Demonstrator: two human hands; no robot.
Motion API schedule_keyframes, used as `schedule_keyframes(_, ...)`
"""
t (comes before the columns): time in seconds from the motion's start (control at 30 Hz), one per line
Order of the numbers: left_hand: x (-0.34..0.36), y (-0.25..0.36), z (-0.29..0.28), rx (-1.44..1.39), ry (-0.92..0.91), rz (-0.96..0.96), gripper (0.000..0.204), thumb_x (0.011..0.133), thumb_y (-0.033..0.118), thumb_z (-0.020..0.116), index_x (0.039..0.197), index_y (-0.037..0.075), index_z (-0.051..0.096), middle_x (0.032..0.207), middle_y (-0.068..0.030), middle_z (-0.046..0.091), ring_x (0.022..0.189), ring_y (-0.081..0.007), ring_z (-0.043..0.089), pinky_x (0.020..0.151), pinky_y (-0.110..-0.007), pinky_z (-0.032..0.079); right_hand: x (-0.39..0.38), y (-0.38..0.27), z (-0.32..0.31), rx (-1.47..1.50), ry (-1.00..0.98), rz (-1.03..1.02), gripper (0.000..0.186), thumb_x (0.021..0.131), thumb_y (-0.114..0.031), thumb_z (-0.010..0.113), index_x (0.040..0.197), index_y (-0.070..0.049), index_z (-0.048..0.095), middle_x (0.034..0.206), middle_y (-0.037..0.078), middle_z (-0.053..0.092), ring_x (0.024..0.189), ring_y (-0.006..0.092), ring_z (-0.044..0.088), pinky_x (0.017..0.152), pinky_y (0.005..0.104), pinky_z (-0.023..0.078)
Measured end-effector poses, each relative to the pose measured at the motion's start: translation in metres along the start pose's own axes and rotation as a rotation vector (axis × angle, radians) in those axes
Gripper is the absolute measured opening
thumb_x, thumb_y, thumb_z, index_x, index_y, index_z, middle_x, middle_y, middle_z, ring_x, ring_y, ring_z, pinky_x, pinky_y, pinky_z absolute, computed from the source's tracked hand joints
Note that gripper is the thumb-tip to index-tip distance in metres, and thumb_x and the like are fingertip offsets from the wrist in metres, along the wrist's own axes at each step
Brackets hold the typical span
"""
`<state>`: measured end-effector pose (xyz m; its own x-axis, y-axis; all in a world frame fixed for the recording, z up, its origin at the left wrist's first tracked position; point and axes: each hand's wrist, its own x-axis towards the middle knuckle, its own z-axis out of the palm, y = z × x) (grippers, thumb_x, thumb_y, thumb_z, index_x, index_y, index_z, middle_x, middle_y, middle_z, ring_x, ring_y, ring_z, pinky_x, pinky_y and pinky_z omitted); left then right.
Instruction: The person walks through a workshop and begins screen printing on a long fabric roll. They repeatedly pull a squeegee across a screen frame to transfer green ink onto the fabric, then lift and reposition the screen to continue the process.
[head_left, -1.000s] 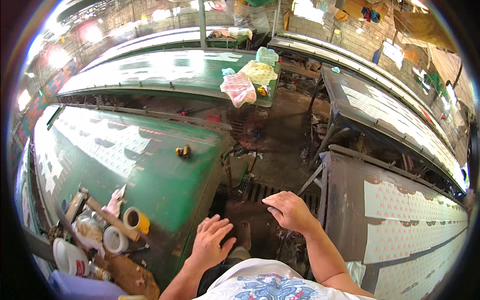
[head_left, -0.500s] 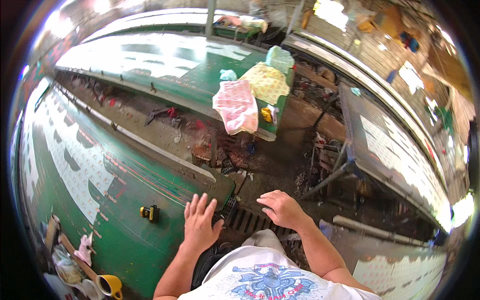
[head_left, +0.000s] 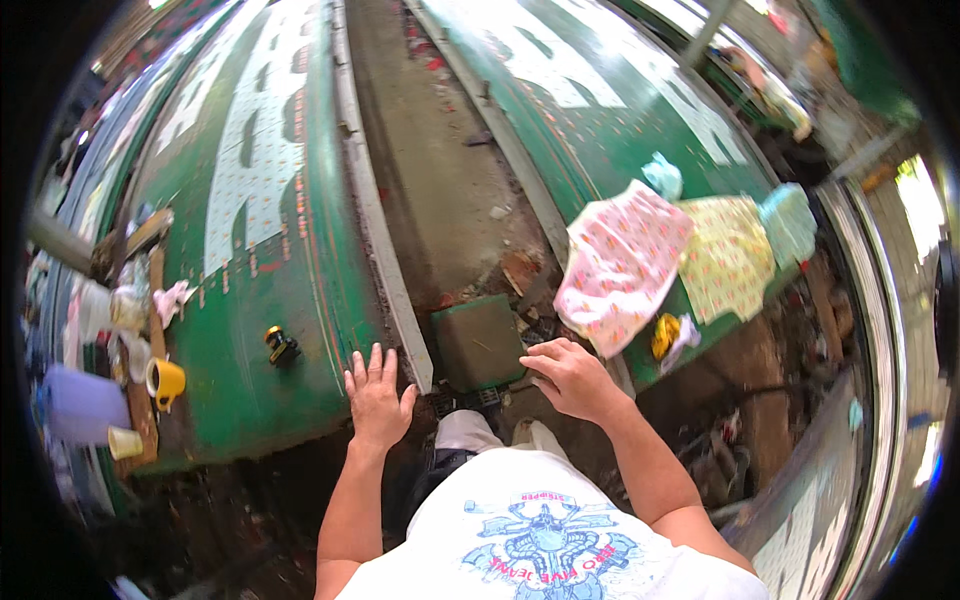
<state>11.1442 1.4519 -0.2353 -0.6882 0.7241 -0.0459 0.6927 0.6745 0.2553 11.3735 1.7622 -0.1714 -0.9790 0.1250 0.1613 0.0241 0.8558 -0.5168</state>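
The left hand lies flat, fingers spread, on the green table edge. The right hand hovers half-curled and empty near blurred pink cloth.

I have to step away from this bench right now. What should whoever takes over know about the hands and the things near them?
Left hand: empty, fingers spread, palm down on the near edge of the green table.
Right hand: empty, half curled, over the gap between the tables, close to the pink cloth but not touching it.
Nearby: a small black and yellow tool lies on the green table left of the left hand; a yellow mug stands further left. A yellow cloth lies beside the pink one on the other table.
Done: nothing picked up. Left: everything lies untouched.
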Motion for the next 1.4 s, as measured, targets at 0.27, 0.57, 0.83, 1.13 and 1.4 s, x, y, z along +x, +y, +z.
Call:
schedule_keyframes(0.27,0.016,0.02,-0.003,0.025,-0.025,-0.086,0.061,0.103,0.027,0.072,0.162,0.012,0.067,0.18,-0.0207,0.048,0.163,-0.0642,0.037,0.133,-0.077,0.032,0.153,0.059,0.002,0.082,-0.019,-0.346,0.048,0.088,-0.004,0.086,0.135,-0.008,0.079,0.139,0.015,0.077,0.132,0.0392,0.071,0.112,0.0502,0.061)
schedule_keyframes(0.57,0.03,0.012,0.004,-0.058,0.005,-0.081,0.053,0.109,0.037,0.06,0.145,0.002,0.078,0.175,-0.0166,0.056,0.162,-0.0689,0.036,0.131,-0.083,0.028,0.271,0.043,0.023,0.153,-0.166,-0.547,0.048,0.09,0.001,0.084,0.137,-0.009,0.079,0.143,0.015,0.076,0.133,0.0396,0.071,0.113,0.0507,0.061)
schedule_keyframes(0.83,0.03,0.025,0.006,-0.148,0.111,-0.212,0.048,0.101,0.038,0.076,0.134,0.006,0.085,0.169,-0.0096,0.065,0.166,-0.0629,0.035,0.134,-0.081,0.026,0.376,-0.048,0.052,0.145,-0.481,-0.967,0.043,0.095,-0.004,0.082,0.138,-0.007,0.079,0.14,0.013,0.077,0.133,0.0374,0.07,0.116,0.0498,0.057)
schedule_keyframes(1.13,0.042,0.045,0.001,-0.283,0.146,-0.435,0.033,0.098,0.028,0.076,0.111,0.002,0.09,0.163,-0.0016,0.07,0.172,-0.0515,0.031,0.139,-0.076,0.022,0.481,-0.095,0.122,0.281,-0.766,-1.439,0.038,0.098,-0.009,0.08,0.136,-0.009,0.078,0.138,0.012,0.076,0.129,0.037,0.071,0.113,0.0503,0.059)
schedule_keyframes(1.4,0.075,0.07,-0.03,-0.304,-0.021,-0.711,0.024,0.094,0.012,0.069,0.099,0.0,0.089,0.16,-0.0025,0.072,0.173,-0.0448,0.034,0.139,-0.069,0.03,0.568,-0.057,0.114,0.411,-0.772,-1.508,0.038,0.096,-0.007,0.082,0.133,-0.008,0.079,0.137,0.01,0.077,0.126,0.0354,0.072,0.109,0.0497,0.061)
